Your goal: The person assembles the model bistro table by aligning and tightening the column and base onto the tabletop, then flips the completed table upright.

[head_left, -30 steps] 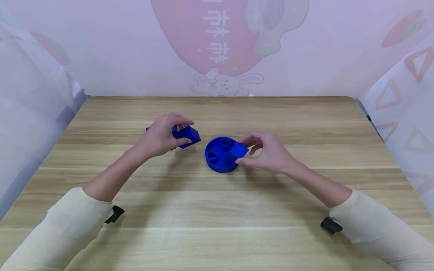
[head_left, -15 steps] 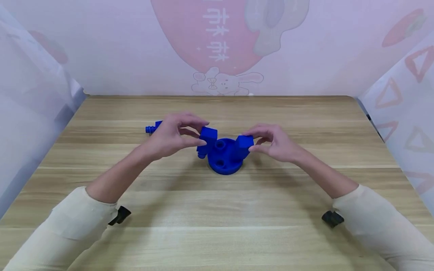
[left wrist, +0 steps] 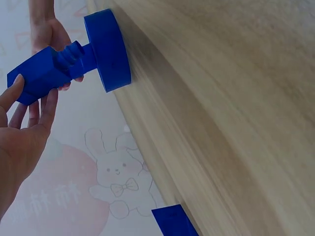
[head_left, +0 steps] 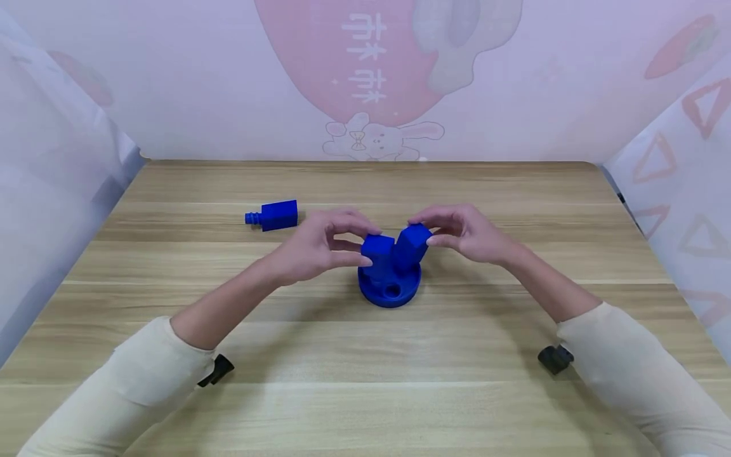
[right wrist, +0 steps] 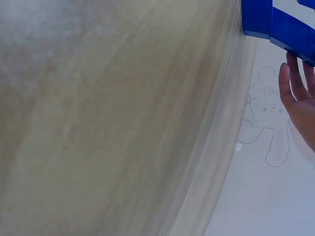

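Observation:
In the head view my left hand [head_left: 322, 251] pinches a blue block with a ribbed peg [head_left: 379, 249] by its upper end, over the left part of a round blue base [head_left: 389, 298]. The left wrist view shows its ribbed peg [left wrist: 73, 51] facing the base, tip outside it. My right hand [head_left: 468, 235] grips a second blue block [head_left: 412, 244] that leans slightly right, its lower end at the base. An open socket [head_left: 393, 291] shows at the base's front. The right wrist view catches only part of the blue pieces [right wrist: 293, 29] above the fingers.
A third blue block with a ribbed peg [head_left: 279, 216] lies on its side on the wooden table [head_left: 365, 368], left of the hands. A white printed sheet [head_left: 200, 82] stands behind the table, with more sheeting at both sides. Dark wrist devices [head_left: 555, 360] hang below the sleeves.
My left hand has carried its block rightward to the base, uncovering the block lying behind. The block in my right hand has tipped more upright, and the base has turned and slid slightly right and nearer.

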`<state>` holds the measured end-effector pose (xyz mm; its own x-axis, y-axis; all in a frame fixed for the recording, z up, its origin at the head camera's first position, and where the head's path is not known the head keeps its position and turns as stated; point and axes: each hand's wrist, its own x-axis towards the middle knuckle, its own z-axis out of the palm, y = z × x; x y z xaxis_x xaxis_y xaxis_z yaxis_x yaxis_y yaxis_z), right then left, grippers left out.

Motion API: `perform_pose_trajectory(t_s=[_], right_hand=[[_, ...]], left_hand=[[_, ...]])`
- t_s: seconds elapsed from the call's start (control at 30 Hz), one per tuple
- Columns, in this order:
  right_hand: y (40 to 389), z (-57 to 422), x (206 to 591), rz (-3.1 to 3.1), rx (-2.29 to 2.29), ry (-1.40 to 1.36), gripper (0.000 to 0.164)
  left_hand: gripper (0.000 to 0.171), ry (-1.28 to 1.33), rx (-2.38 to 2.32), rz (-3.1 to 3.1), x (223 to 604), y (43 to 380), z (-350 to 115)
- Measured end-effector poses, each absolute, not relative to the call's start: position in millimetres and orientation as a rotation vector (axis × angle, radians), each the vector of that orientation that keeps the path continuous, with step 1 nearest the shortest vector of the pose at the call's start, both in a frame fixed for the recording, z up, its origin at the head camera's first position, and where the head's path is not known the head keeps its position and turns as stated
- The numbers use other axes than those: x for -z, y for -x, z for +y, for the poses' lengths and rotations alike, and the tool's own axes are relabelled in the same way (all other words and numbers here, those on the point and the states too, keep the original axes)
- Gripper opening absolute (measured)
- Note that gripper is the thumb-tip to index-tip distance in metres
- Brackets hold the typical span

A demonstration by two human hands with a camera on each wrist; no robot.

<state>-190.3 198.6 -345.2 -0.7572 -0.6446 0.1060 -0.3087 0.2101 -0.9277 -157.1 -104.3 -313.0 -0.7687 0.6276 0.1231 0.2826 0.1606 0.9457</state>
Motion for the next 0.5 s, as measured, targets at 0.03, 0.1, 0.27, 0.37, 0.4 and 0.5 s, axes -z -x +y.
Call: perform_pose_trajectory(t_s=[0.03, 0.1, 0.27, 0.37, 0.4, 0.5], right_hand=[[191, 199, 345, 2.176, 1.564, 0.897, 0.038], [192, 199, 345, 2.160, 1.567, 0.898, 0.038], [193, 199, 344, 2.165, 1.553, 0.915, 0.037], [194, 199, 345, 2.176, 1.544, 0.931, 0.037], [194, 199, 345, 2.176, 1.545, 0.937, 0.037], [196, 200, 346, 2.174, 1.561, 0.944, 0.037]], left_hand=[[0.040, -0.883, -1.650, 2.130, 314, 157, -102], [0.040, -0.885, -1.666, 2.110, 316, 155, -99], [0.038, -0.877, -1.679, 2.061, 320, 154, -90], [0.038, -0.888, -1.657, 2.063, 321, 155, -87], [0.038, -0.895, -1.647, 2.067, 321, 155, -86], [0.038, -0.914, -1.628, 2.069, 321, 155, -85]])
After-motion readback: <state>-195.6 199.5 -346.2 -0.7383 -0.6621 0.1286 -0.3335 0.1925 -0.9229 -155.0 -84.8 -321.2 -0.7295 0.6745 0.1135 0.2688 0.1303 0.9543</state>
